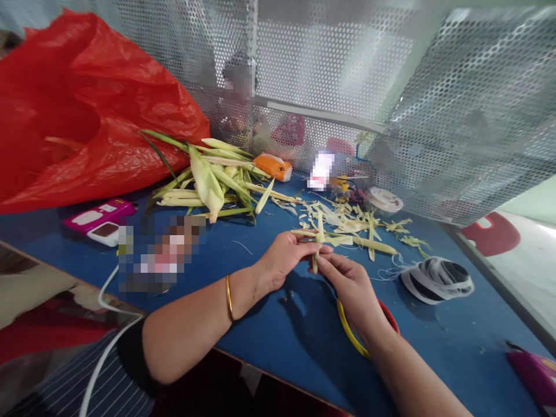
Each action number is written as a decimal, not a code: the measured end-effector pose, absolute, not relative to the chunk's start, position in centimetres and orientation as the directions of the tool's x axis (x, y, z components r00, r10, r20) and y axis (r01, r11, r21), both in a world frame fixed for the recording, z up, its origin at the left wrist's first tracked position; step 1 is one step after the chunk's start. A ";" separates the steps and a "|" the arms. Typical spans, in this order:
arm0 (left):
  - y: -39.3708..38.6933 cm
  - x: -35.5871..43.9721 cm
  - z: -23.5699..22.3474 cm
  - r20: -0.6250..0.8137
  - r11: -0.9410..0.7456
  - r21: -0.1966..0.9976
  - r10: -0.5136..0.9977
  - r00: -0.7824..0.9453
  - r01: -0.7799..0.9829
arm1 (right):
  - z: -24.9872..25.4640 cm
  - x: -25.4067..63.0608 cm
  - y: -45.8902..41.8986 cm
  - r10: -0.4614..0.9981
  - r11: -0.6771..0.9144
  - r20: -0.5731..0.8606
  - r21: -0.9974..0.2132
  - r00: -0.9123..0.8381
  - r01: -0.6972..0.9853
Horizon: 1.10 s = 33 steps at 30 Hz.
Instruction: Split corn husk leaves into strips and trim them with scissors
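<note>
My left hand [282,260] pinches a small cross-shaped bundle of pale green husk strips [320,236] with a knot at its middle. The fingertips of my right hand [350,281] close on the bundle's lower end. Both hands are just above the blue table, almost touching each other. Beneath my right wrist lie scissors, with a yellow loop [347,330] and a red loop showing; their blades are hidden. Just beyond my fingers, a second husk cross [372,236] lies beside a longer husk piece [377,245].
A husk pile [208,185] lies at the back left before a red plastic bag [87,110]. An orange tissue pack [273,167], a white tape roll [384,200] and wound white thread [438,280] lie about. Perforated metal panels [321,63] border the blue table [269,359].
</note>
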<state>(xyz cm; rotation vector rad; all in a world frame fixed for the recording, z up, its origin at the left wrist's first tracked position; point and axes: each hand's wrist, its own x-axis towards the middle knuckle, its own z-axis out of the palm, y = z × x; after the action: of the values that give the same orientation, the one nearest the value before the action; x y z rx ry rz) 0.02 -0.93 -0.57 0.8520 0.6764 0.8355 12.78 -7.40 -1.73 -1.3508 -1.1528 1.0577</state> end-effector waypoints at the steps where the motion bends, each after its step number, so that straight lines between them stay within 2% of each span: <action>1: -1.0 0.1 -0.6 -0.186 0.401 0.845 0.841 0.508 -0.354 | -1.9 12.7 -7.4 0.985 -0.002 0.017 -0.994 0.171 0.109; 4: -1.2 0.3 -0.8 -0.193 0.411 0.832 0.844 0.501 -0.372 | -2.5 12.8 -7.4 0.981 0.026 0.055 -0.987 0.188 0.156; 11: -1.2 0.3 -1.0 -0.203 0.417 0.829 0.846 0.493 -0.374 | -2.6 13.1 -7.3 0.984 0.127 0.150 -0.968 0.091 0.218; 15: -1.0 0.2 -0.8 -0.251 0.446 0.818 0.845 0.471 -0.363 | -2.3 13.0 -7.2 0.990 0.107 0.129 -0.953 0.060 0.283; 17: -1.0 0.0 -0.5 -0.270 0.450 0.821 0.849 0.455 -0.353 | -2.1 13.3 -7.2 0.983 0.084 0.140 -0.918 0.121 0.387; 20: -0.8 -0.3 -0.2 -0.284 0.446 0.839 0.847 0.450 -0.312 | -1.8 14.1 -7.2 0.869 0.075 0.338 -0.812 0.362 0.579; 22: -0.8 -0.4 -0.2 -0.287 0.455 0.845 0.828 0.481 -0.279 | -1.7 14.7 -7.1 0.792 0.093 0.443 -0.767 0.420 0.635; 27: -0.8 -0.5 -0.4 -0.312 0.483 0.842 0.799 0.514 -0.240 | -2.0 15.0 -6.9 0.861 0.189 0.464 -0.673 0.209 0.715; 33: -1.2 -0.2 -0.6 -0.276 0.429 0.882 0.803 0.528 -0.193 | -2.4 14.7 -6.9 0.855 0.234 0.499 -0.614 0.141 0.754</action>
<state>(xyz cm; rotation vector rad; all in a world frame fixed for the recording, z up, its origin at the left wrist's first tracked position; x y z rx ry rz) -0.21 -1.20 -0.62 0.9203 0.7837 0.7078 14.67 -6.93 -2.39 -1.5325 -1.6238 0.1434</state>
